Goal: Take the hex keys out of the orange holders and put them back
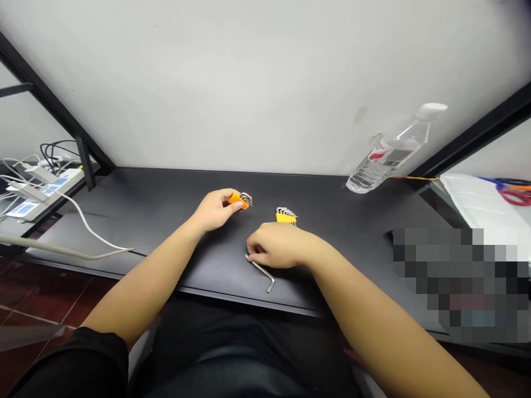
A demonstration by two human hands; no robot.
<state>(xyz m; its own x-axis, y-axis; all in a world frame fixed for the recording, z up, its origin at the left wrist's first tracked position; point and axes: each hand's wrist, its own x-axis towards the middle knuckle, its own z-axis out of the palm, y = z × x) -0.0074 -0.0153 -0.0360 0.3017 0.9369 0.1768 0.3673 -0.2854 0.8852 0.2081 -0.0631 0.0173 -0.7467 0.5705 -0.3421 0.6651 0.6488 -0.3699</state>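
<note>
My left hand (214,210) grips an orange hex key holder (238,201), with several steel keys fanned out past my fingertips. My right hand (276,247) rests its fingers on the end of a loose L-shaped steel Allen key (262,273), which lies on the black desk (166,207) and runs out from under my fingers toward me. A yellow holder with a row of hex keys (286,217) sits just beyond my right hand. Both holders are on the far side of my hands.
A clear plastic water bottle (388,155) stands tilted at the desk's back right, by the white wall. Power strips with cables (41,185) sit on a lower shelf at left. A white sheet (477,199) and red-handled scissors (514,196) lie at right, beside a pixelated patch (460,282).
</note>
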